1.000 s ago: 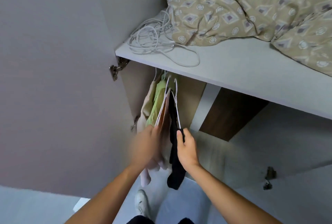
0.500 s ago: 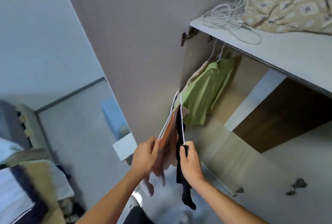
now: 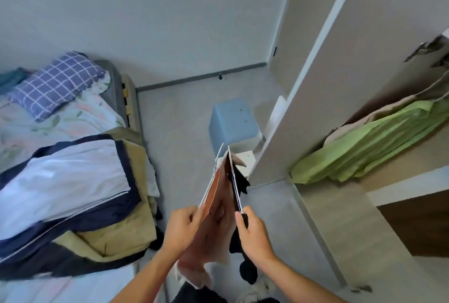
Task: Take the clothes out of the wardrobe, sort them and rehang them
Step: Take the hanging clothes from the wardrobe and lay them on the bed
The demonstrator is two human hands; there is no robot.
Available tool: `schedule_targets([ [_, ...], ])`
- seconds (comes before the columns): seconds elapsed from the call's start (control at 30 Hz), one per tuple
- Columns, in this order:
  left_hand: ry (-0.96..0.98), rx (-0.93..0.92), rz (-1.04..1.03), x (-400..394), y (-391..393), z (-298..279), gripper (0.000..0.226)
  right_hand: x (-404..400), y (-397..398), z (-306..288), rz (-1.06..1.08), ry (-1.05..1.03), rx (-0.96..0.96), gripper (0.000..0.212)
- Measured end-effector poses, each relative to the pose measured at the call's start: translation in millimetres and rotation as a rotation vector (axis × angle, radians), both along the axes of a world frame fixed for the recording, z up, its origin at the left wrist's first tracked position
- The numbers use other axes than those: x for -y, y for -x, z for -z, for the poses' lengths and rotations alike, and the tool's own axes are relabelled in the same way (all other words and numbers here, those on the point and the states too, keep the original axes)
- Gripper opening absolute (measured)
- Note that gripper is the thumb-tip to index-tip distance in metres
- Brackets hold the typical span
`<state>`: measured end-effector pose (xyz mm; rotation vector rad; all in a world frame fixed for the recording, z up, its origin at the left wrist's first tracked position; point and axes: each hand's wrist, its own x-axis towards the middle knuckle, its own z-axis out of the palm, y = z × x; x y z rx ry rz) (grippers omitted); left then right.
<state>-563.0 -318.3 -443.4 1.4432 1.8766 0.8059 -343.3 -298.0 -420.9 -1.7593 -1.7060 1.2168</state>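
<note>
Both hands are gripping clothes on white hangers: left hand (image 3: 181,227) is clamped on the pink-and-rust garment (image 3: 213,220), right hand (image 3: 255,234) is pinching the hanger of the black garment (image 3: 239,237), held side by side above the floor. Right of them, a green garment (image 3: 364,147) is hanging in the open wardrobe (image 3: 323,98); left, a navy-and-white jacket (image 3: 65,186) is lying on the bed (image 3: 73,118).

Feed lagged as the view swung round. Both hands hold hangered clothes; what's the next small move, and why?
Probably carry them left and lay them on the bed. The left hand holds the pink garment, the right hand the black one, both clear of the wardrobe, and jackets are already piled there.
</note>
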Motion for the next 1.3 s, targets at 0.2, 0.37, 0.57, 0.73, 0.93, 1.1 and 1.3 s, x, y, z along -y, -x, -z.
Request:
schedule_targets([
  [0.2, -0.040, 0.000, -0.172, 19, 115, -14, 0.061, -17, 129, -20, -0.137, -0.002, -0.064, 0.027],
  [0.37, -0.106, -0.053, -0.340, 23, 185, -36, 0.061, -40, 218, -30, -0.232, -0.062, -0.092, 0.031],
  [0.57, -0.155, -0.092, -0.511, 19, 248, -49, 0.058, -78, 304, -36, -0.357, -0.104, -0.150, 0.033],
  [0.73, -0.126, -0.147, -0.610, -2, 292, -48, 0.058, -120, 368, -32, -0.449, -0.095, -0.246, 0.034],
  [0.93, -0.073, -0.177, -0.776, -35, 340, -45, 0.053, -178, 436, -24, -0.587, -0.055, -0.303, 0.033],
  [1.1, -0.061, -0.196, -0.882, -46, 374, -48, 0.055, -202, 485, -25, -0.676, -0.073, -0.295, 0.034],
  [1.3, -0.047, -0.195, -1.007, -35, 421, -41, 0.055, -190, 545, -21, -0.786, -0.084, -0.269, 0.032],
])
